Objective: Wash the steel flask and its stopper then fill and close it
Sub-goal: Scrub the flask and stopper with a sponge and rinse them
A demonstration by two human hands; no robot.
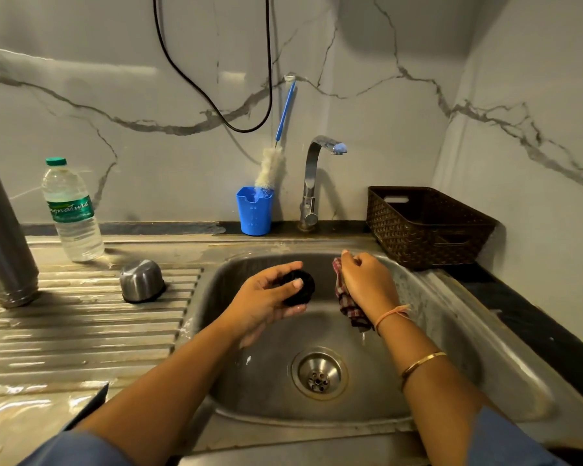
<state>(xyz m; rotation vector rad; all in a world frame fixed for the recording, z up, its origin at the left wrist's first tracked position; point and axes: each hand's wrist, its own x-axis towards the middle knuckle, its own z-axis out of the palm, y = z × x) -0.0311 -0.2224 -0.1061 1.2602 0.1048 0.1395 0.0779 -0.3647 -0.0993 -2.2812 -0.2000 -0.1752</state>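
Observation:
My left hand (pixel 266 297) holds the round black stopper (pixel 300 286) over the steel sink (pixel 451 331). A wet checked cloth (pixel 345 299) hangs from my right hand (pixel 367 284), just right of the stopper, and drips into the basin. The tall steel flask (pixel 4 237) stands upright at the far left on the ribbed draining board (pixel 81 324). Its steel cup lid (pixel 141 280) rests upside down on the board, between the flask and the sink.
A clear water bottle (pixel 71 210) with a green cap stands behind the board. A blue cup (pixel 254 210) holds a bottle brush (pixel 271 166) beside the tap (pixel 317 176), which is not running. A brown basket (pixel 424 227) sits at the right. The drain (pixel 318 373) is uncovered.

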